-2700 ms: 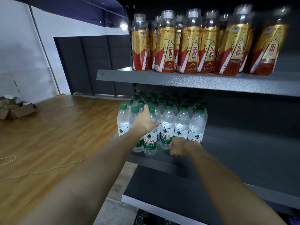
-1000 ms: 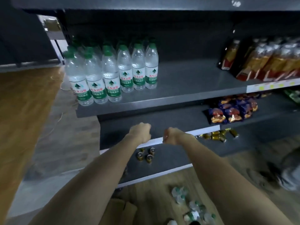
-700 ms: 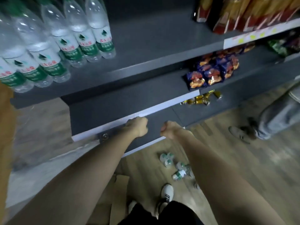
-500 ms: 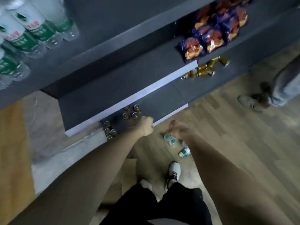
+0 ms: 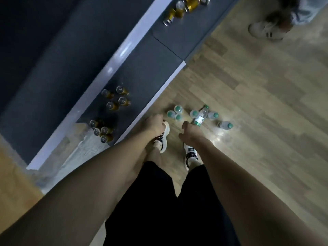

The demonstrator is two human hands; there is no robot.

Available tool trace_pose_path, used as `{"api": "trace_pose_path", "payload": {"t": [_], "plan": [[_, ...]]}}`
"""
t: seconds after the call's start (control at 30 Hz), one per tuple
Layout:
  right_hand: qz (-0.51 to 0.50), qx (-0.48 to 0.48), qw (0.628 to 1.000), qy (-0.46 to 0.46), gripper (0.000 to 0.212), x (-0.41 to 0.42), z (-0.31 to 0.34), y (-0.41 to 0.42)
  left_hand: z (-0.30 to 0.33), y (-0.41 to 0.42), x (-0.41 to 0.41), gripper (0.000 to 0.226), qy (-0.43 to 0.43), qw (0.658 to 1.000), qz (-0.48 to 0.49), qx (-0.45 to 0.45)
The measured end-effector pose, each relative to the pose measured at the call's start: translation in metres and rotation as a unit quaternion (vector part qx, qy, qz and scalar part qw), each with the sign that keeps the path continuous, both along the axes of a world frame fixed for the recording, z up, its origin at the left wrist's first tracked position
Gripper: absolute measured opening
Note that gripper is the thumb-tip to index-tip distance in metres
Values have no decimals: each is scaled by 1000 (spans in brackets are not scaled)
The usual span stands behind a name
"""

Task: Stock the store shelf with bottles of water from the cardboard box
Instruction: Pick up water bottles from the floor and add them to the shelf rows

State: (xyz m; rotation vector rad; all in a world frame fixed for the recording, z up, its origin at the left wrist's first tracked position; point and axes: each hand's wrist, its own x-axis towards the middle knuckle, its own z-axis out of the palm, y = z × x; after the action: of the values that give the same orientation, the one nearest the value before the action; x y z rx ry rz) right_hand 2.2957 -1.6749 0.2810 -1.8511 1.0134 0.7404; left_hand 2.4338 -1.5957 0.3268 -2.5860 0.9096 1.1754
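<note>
Both hands hang over the floor holding nothing: left hand [image 5: 154, 123] with fingers curled under, right hand [image 5: 188, 131] loosely curled. Water bottles [image 5: 198, 115] are on the wood floor [image 5: 257, 96] just past the hands, most upright, a few tipped. Gold cans [image 5: 116, 98] on the bottom shelf [image 5: 150, 68].

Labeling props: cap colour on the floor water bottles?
Green caps on the water bottles, head view.
</note>
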Motion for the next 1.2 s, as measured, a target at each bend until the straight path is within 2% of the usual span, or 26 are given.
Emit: {"api": "trace_pose_path", "payload": {"t": [0.2, 0.43, 0.57, 0.73, 0.93, 1.07, 1.2], "plan": [[-112, -19, 993, 20, 45, 7, -80, -3, -93, -19, 18, 17, 66, 998, -12, 17], [-172, -19, 983, 59, 44, 35, -208, -7, -223, -36, 50, 20, 110, 991, -67, 46], [-209, -8, 975, 75, 57, 46, -282, 8, -304, -38, 66, 20, 117, 986, -108, 45], [-232, -20, 972, 46, 71, 68, -359, 14, -385, -35, 90, 20, 90, 982, -163, 18], [-212, -20, 976, 42, 84, 66, -432, 10, -448, -34, 98, 45, 129, 973, -189, 11], [-281, -18, 959, 19, 81, 68, -459, 17, -469, -33, 92, 53, 151, 967, -202, 21], [-306, -39, 951, 0, 68, 69, -468, 24, -472, -32, 88, 50, 127, 972, -195, 7]]}}
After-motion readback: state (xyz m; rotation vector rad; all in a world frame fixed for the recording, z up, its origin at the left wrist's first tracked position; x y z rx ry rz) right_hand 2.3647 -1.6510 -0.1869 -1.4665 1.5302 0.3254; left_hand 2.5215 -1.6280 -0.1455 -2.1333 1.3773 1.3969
